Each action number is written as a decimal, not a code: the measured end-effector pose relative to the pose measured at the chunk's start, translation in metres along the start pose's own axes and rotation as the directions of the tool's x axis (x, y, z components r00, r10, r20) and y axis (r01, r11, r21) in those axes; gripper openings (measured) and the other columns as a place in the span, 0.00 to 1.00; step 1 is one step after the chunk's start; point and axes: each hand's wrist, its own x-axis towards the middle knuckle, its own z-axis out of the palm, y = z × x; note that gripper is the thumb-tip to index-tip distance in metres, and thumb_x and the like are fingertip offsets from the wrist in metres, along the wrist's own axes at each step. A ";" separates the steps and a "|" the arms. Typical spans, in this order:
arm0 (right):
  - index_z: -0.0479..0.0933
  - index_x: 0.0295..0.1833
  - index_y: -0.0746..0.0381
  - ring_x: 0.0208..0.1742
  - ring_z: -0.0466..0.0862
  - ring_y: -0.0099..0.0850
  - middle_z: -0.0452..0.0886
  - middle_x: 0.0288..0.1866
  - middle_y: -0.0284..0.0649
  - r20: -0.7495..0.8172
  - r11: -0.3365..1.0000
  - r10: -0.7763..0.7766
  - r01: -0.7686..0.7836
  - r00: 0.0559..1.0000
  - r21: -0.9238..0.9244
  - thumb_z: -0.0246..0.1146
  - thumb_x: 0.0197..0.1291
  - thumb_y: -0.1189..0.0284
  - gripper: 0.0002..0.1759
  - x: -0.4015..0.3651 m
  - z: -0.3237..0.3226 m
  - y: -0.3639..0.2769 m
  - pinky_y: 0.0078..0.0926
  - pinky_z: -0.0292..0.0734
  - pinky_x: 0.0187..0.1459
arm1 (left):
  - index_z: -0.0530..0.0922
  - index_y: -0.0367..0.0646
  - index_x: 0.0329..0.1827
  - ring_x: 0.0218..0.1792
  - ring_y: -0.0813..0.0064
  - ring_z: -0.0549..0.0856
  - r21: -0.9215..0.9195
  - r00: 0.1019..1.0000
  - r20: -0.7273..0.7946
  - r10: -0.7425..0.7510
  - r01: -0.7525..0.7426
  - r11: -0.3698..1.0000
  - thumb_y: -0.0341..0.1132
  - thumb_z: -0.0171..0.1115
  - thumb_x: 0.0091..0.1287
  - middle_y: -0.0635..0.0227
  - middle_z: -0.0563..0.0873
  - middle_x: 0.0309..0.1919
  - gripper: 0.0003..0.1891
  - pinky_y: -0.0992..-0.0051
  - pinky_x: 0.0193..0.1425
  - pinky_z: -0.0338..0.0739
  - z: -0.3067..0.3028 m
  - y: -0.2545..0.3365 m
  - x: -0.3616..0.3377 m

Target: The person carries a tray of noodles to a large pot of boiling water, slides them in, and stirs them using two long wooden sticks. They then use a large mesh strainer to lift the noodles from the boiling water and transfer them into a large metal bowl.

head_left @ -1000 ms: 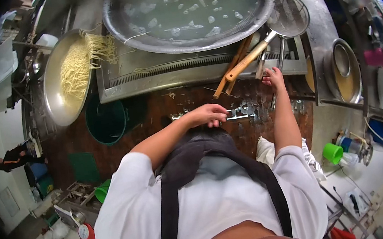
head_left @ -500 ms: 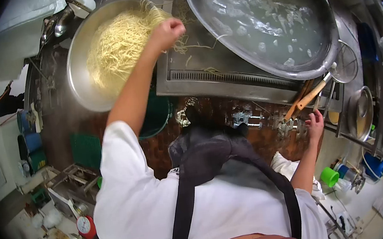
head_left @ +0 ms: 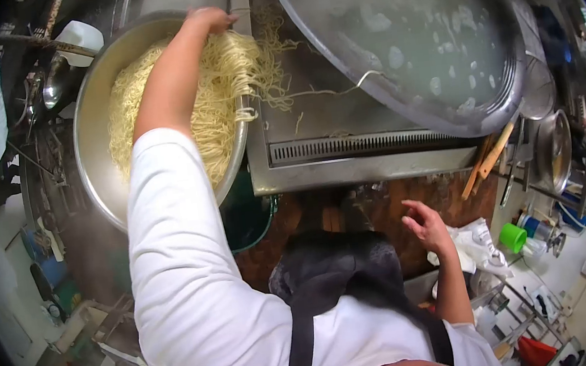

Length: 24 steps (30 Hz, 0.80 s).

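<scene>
A wide metal bowl (head_left: 99, 177) at the upper left holds a heap of yellow noodles (head_left: 220, 144), some draped over its right rim onto the steel stove top. At the bowl's upper right rim, my left hand (head_left: 211, 20) has its fingers pressed together on noodle strands. My right hand (head_left: 427, 227) hangs in the air at the right, fingers apart and holding nothing. A large pot (head_left: 478, 126) of cloudy, steaming water stands at the upper right, with one noodle strand lying over its rim.
Below the pot, wooden handles (head_left: 497, 151) stick out past the stove's front edge (head_left: 378, 167). A mesh strainer (head_left: 537, 90) and a metal basin (head_left: 555, 153) are at the right. A dark green tub (head_left: 253, 224) sits under the bowl. A green bucket (head_left: 512, 237) is on the floor.
My left hand has moved up and left to the bowl's rim, where more noodles now hang over. My right hand has moved left, away from the handles. The view has shifted.
</scene>
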 end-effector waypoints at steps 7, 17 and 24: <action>0.76 0.64 0.61 0.34 0.76 0.23 0.78 0.34 0.34 0.053 0.990 -0.138 0.140 0.989 -0.033 0.69 0.65 0.74 0.23 0.026 0.026 -0.048 0.23 0.75 0.39 | 0.76 0.38 0.69 0.71 0.47 0.73 0.321 0.862 0.168 0.479 -0.507 0.800 0.70 0.50 0.69 0.50 0.80 0.66 0.43 0.47 0.81 0.51 0.043 0.091 -0.160; 0.74 0.67 0.63 0.41 0.81 0.27 0.81 0.43 0.39 0.034 0.990 -0.095 0.091 0.995 0.105 0.68 0.66 0.72 0.25 0.065 0.048 -0.083 0.24 0.79 0.43 | 0.77 0.40 0.62 0.52 0.59 0.83 -0.463 0.697 -0.657 0.286 -0.673 0.577 0.29 0.57 0.62 0.53 0.85 0.47 0.23 0.59 0.74 0.70 0.122 0.050 -0.225; 0.59 0.78 0.58 0.35 0.78 0.21 0.79 0.42 0.33 -0.169 0.471 0.139 0.085 0.976 0.878 0.69 0.67 0.63 0.40 0.255 0.100 -0.102 0.19 0.75 0.33 | 0.76 0.36 0.68 0.57 0.61 0.83 -0.927 0.865 -0.355 -0.353 -0.276 0.256 0.41 0.65 0.68 0.52 0.85 0.56 0.27 0.64 0.64 0.75 0.119 -0.131 -0.339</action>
